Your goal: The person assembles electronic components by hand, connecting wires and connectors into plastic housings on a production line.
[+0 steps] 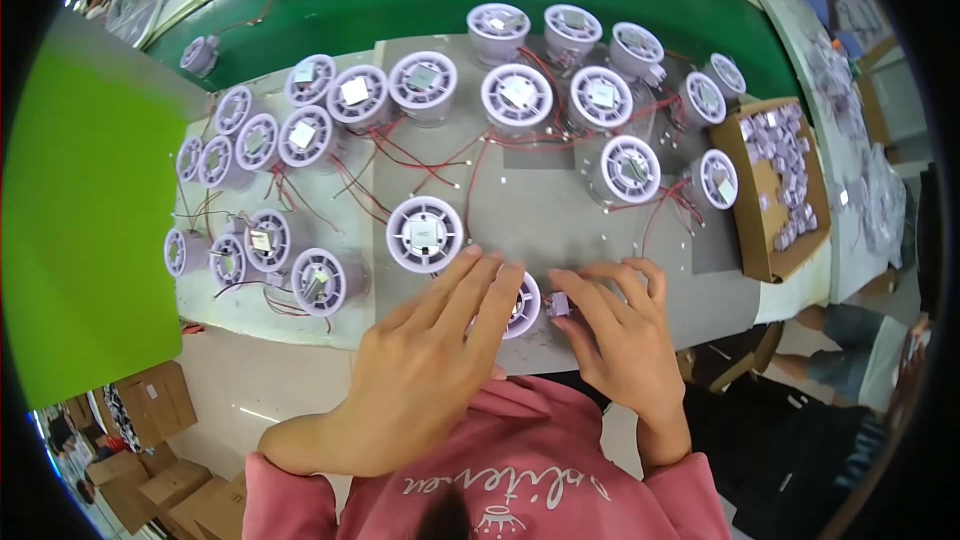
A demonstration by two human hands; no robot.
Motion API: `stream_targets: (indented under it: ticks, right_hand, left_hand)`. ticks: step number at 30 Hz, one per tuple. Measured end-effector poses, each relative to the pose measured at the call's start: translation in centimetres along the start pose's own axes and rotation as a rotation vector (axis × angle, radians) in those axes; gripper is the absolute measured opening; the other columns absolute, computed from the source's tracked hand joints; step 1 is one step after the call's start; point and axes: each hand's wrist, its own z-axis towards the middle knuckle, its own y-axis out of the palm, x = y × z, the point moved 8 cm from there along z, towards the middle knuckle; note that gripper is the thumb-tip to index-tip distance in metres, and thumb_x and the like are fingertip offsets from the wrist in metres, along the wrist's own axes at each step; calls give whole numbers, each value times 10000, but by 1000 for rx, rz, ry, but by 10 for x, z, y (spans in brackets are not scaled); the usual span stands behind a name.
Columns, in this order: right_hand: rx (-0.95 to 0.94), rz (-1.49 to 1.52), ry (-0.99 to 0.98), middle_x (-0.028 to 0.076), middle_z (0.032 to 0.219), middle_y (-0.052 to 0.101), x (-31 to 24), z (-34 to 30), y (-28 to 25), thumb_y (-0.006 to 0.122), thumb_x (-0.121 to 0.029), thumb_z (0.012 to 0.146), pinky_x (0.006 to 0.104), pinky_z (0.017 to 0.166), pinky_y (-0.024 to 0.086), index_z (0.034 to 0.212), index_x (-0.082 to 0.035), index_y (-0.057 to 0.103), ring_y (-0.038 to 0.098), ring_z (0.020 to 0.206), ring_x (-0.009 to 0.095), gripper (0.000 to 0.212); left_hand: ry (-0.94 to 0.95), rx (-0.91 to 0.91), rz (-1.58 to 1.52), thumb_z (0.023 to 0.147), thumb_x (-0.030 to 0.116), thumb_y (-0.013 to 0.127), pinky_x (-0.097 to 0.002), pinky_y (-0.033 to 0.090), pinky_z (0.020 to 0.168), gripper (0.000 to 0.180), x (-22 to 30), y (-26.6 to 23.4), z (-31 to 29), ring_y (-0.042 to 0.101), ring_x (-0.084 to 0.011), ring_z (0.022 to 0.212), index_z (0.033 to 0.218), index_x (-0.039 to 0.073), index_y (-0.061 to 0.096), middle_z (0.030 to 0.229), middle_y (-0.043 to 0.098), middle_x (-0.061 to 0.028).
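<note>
My left hand (430, 350) curves over the left side of a round lavender fan-like housing (525, 306) at the table's near edge, fingers long and close together. It appears to hold the housing; most of the thumb is hidden. Just right of that housing, my right hand (625, 335) pinches a small lavender block (559, 306) between thumb and fingertips. Beyond my left fingertips stands another round housing (425, 233), with spokes and a square silvery plate in its middle.
Several similar housings (323, 282) with red and black wires stand left and across the back of the grey table (560, 215). A cardboard tray (768, 262) of small lavender parts sits at right. Behind runs a green surface (400, 5); a bright green panel (90, 200) rises at left.
</note>
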Motion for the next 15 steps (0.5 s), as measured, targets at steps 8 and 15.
stream_targets:
  ticks: [8, 15]
  right_hand:
    - [74, 40, 7, 86, 1017, 677, -1, 0, -2, 747, 6, 729, 397, 862, 464, 1117, -44, 660, 617, 970, 291, 401]
    - [172, 373, 87, 118, 1001, 729, 5, -11, -25, 773, 49, 707, 343, 780, 544, 1011, -10, 691, 698, 884, 273, 321]
  left_hand:
    - [-5, -31, -186, 681, 86, 826, -386, 553, 808, 717, -9, 28, 11, 652, -336, 1028, 1340, 55, 544, 1242, 607, -144]
    - [-24, 20, -811, 686, 79, 844, -339, 577, 768, 779, -16, 23, 12, 667, -282, 1000, 1398, 122, 530, 1193, 613, -103]
